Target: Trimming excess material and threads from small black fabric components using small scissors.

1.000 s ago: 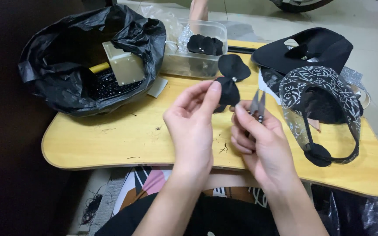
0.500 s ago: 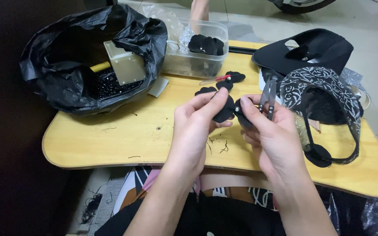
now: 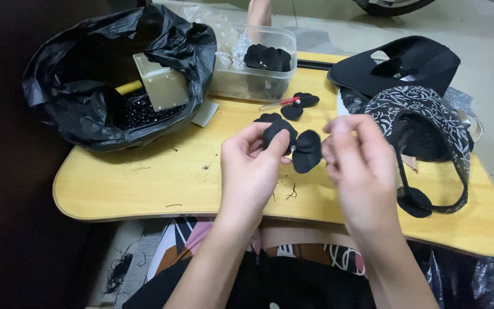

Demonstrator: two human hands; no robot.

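Fingers of your left hand (image 3: 255,166) pinch a black fabric bow (image 3: 293,143) above the middle of a yellow table (image 3: 144,183).

Your left thumb and forefinger press together on the bow's left lobe, so this hand carries it. The bow lies with its long axis running left to right, and its free right lobe hangs towards your right hand (image 3: 358,160). That hand sits just right of the bow, fingers curled close together near the right lobe; whether they touch the fabric cannot be told. Farther away on the table lie more black fabric pieces beside a small red-handled tool (image 3: 278,103), then a clear plastic box (image 3: 258,74) of similar pieces. A black plastic bag (image 3: 87,68) sits far left, and black patterned headwear (image 3: 424,123) rests on the right.
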